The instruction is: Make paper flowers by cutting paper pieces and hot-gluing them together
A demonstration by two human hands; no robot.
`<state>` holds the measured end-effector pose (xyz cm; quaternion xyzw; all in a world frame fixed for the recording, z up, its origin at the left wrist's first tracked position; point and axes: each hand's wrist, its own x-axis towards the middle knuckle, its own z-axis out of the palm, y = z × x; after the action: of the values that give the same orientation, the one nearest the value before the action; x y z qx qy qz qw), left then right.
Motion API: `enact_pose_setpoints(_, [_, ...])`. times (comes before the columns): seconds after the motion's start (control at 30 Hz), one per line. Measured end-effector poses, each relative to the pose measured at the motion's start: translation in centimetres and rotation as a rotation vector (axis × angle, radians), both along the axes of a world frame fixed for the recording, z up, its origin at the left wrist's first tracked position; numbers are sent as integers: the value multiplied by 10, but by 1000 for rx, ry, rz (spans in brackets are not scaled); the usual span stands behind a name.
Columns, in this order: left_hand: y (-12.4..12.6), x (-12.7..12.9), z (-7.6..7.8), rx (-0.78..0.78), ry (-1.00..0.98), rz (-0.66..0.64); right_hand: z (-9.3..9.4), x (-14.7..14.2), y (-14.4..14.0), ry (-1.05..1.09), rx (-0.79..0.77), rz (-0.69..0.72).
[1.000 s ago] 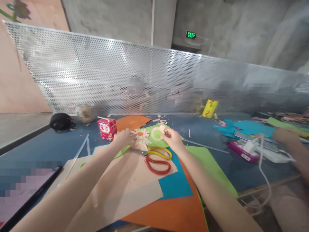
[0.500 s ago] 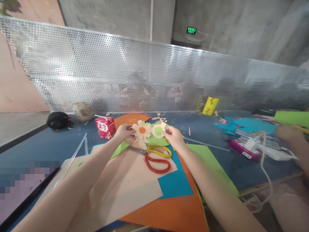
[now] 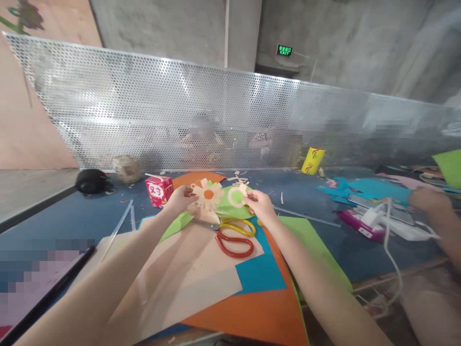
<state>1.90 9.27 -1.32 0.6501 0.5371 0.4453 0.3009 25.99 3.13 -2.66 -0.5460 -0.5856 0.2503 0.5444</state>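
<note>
**Hands holding two paper flowers above the craft table**

The left hand (image 3: 182,198) is closed in a pinch on a cream paper flower with an orange centre (image 3: 207,194), gripping it at its left edge. The flower is raised off the table and faces the camera.

The right hand (image 3: 260,205) is closed in a pinch on a smaller cream flower with a green centre (image 3: 236,196), gripping it at its right edge. This flower is also raised. The two flowers sit side by side, just apart, between the hands.

Directly behind and below the flowers lies a green paper disc (image 3: 226,209) on the blue table (image 3: 72,218). Scissors (image 3: 234,234) with one yellow and one red handle loop lie just in front of the hands, on overlapping sheets: a beige sheet (image 3: 187,274), a blue sheet (image 3: 261,274), an orange sheet (image 3: 259,315) and a green sheet (image 3: 311,240).

A small red carton (image 3: 159,190) stands near the left hand, on its outer side. A yellow cup (image 3: 313,161) stands well apart, by the perforated metal screen (image 3: 144,110). At far right, another person's hand (image 3: 427,199) rests near a white cable (image 3: 391,240) and a pink device (image 3: 358,225).
</note>
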Motion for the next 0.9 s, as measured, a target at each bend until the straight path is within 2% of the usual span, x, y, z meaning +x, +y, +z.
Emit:
enact_pose_setpoints(0.07, [-15, 4, 5, 91, 49, 100, 2, -3, -3, 11, 1, 33])
enact_pose_setpoints(0.13, [-34, 10, 11, 186, 104, 105, 5, -8, -8, 11, 3, 93])
enact_pose_setpoints(0.3, [-84, 29, 20, 269, 218, -222, 10, -29, -24, -41, 16, 280])
enact_pose_setpoints(0.37, [-93, 34, 20, 271, 183, -223, 10, -34, -28, -72, 13, 312])
enact_pose_setpoints(0.47, [-95, 36, 16, 190, 100, -205, 10, -35, -30, -112, 0, 307])
enact_pose_setpoints(0.63, [-88, 31, 7, 61, -42, -299, 11, -35, -33, -122, -13, 310])
enact_pose_setpoints(0.9, [-93, 29, 4, 75, 54, -335, 14, -39, -42, -116, 78, 430])
